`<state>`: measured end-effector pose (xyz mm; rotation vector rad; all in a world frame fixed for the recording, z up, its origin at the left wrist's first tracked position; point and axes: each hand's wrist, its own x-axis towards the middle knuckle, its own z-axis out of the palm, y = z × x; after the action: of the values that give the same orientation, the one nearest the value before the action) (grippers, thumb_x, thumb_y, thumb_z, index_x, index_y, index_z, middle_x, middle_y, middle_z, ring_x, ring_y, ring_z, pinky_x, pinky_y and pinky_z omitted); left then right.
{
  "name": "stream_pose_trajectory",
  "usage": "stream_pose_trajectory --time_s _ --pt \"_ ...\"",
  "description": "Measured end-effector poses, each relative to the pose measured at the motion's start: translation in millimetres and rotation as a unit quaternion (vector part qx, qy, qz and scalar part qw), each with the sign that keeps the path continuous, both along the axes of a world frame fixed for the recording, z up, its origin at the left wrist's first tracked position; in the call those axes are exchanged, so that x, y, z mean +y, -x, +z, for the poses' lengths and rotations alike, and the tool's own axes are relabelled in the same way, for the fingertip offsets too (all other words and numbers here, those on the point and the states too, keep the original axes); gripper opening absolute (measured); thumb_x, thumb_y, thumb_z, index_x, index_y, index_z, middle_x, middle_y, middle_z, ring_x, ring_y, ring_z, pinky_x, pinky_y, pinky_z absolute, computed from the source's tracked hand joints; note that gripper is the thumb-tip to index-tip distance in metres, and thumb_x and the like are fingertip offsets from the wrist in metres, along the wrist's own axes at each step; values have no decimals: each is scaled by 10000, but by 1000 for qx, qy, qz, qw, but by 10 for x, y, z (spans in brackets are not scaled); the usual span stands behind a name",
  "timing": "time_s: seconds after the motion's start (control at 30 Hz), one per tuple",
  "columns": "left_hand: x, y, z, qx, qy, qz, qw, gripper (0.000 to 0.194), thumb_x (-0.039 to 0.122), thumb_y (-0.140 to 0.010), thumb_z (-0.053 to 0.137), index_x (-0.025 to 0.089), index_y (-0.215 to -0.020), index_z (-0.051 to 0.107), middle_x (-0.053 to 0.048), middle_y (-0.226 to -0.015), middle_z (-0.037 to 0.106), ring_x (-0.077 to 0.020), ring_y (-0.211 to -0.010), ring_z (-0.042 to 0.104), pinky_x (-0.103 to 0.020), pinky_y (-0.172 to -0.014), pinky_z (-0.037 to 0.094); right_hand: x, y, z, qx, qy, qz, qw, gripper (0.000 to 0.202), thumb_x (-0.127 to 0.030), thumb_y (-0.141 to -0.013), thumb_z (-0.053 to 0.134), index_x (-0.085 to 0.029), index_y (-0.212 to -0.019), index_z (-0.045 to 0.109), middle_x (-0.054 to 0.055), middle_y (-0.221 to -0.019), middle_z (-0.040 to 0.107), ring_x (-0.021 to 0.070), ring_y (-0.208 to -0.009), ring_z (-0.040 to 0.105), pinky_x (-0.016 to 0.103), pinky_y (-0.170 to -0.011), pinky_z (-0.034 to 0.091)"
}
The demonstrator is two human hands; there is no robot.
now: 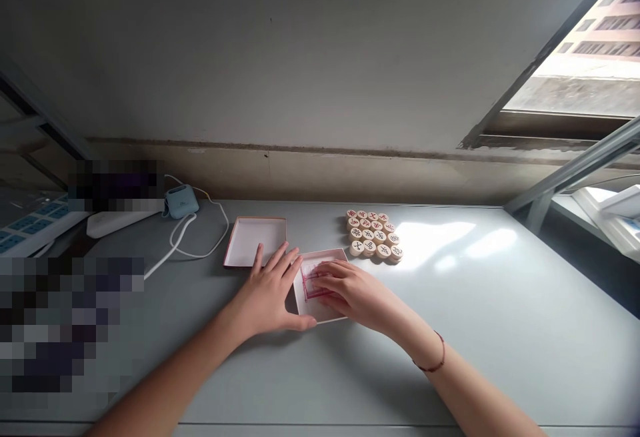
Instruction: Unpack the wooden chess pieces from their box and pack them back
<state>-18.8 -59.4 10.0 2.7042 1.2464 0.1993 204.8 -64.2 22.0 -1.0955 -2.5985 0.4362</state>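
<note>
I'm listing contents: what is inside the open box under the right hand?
Inside the open box is what looks like a pale sheet with pink lines. The right hand covers part of it and of the box's right side; whatever lies beneath that hand is hidden.

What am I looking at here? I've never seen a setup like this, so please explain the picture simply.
There is no machine: these are a person's two bare hands, seen by a camera worn on the head, looking forward and down. On the grey table lie two shallow open box halves. The left hand is spread beside the nearer half; the right hand reaches into it, over a red-lined sheet. Whether it grips the sheet or only touches it, I can't tell. The other half sits behind the left hand. Farther right stand round pieces with red or black characters; to the left is a light-blue device near white cables.
</note>
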Motion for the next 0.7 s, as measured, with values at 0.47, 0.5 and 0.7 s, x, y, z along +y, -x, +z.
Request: stream_pose_trajectory --time_s 0.47,0.5,0.7 --pt "-65 22 18 15 10 -5 1000 1024 771 -681 530 164 -1475 305 -179 -1542 256 -391 -1427 179 -655 -1123 27 755 -336 339 -66 -58 -318 944 299 -314 -928 451 -185 -1118 642 116 -1105 645 216 -861 644 299 -677 484" --pt "-65 22 14 12 7 -4 1000 1024 756 -674 553 164 -1473 308 -182 -1539 263 -392 -1425 185 -658 -1122 34 872 -301 340 -102 -47 -343 933 316 -317 -925 445 -175 -1134 634 128 -1108 641 222 -855 646 288 -647 469" --pt "-63 27 9 -4 8 -6 1000 1031 753 -648 581 169 -1460 329 -193 -1527 286 -398 -1412 219 -688 -1103 61 1274 -35 283 -262 79 -368 889 247 -203 -851 486 -137 -991 679 165 -965 674 257 -893 660 272 -643 428"
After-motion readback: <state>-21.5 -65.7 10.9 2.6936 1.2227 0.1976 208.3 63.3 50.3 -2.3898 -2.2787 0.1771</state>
